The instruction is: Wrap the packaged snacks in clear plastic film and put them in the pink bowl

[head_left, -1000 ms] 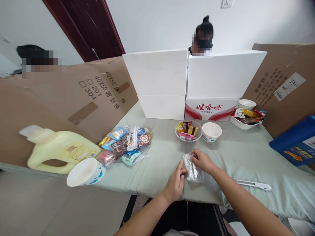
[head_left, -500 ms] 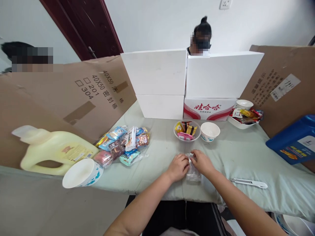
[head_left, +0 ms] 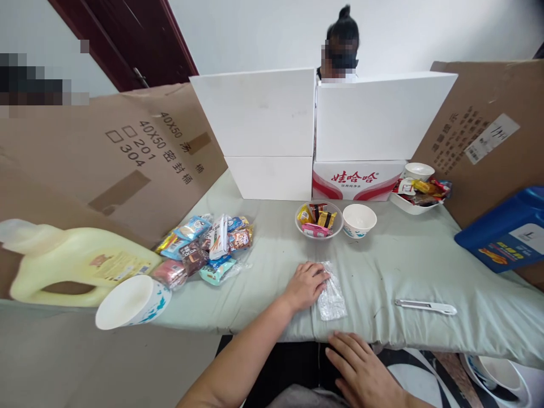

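A clear plastic wrapper (head_left: 332, 294) lies flat on the pale green cloth (head_left: 408, 266) near the table's front edge, roughly in the middle of the view. Its long axis runs away from the person, near end tilted slightly to the right, far end towards the bowls. The left hand (head_left: 305, 285) rests palm down on the cloth, fingers loosely spread, fingertips touching the wrapper's far left corner; it grips nothing. The right hand (head_left: 361, 371) is below the table edge, close to the body, fingers spread and relaxed, holding nothing and well apart from the wrapper.

Beyond the wrapper stand a glass bowl of wrapped sweets (head_left: 318, 220) and, just beside it on the right, an empty white paper bowl (head_left: 359, 220). To the right of the wrapper a white utility knife (head_left: 425, 306) lies across the cloth, its long axis running left to right, with bare cloth between the two. To the left a heap of snack packets (head_left: 204, 249) sits in a clear bag, with bare cloth between it and the left hand. Further left a yellow jug (head_left: 72, 266) lies on its side, with a tipped paper cup (head_left: 130, 300) in front of it.

White boxes (head_left: 323, 124) and cardboard sheets (head_left: 110, 153) wall in the back and both sides; a white tray of packets (head_left: 414, 195) and a blue container (head_left: 505, 232) stand at the right. A person sits behind the boxes, face hidden
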Tool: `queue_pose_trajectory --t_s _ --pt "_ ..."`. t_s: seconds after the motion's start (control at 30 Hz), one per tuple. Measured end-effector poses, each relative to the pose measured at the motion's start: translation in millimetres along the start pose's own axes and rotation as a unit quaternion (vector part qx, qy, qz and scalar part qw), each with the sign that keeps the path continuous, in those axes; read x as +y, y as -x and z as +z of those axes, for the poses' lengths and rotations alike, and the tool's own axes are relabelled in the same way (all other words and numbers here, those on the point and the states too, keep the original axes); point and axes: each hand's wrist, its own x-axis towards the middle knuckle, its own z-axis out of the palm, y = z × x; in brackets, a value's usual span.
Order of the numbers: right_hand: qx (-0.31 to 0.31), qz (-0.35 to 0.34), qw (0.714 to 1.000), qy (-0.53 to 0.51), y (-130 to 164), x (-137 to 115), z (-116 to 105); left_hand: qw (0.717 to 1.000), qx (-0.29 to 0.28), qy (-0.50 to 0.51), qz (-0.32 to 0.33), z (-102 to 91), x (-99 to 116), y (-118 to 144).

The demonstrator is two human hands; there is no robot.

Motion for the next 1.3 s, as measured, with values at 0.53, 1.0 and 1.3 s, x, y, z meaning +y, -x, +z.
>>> queue_pose_trajectory --t_s 0.53,1.0,1.3 --pt "-0.035 0.087 0.991 -0.097 -70.8 73.4 -9.7 0.997 0.006 0.082 0.004 -4.2 -3.3 2.7" --pt "-0.077 0.279 0.956 0.039 -129.8 97.6 25.6 0.990 0.085 0.111 -0.007 8.4 -14.9 5.0" --pt "-0.035 0.295 0.952 0.076 -124.2 107.4 22.5 0.984 0.138 0.011 -0.116 8.2 -1.5 0.3"
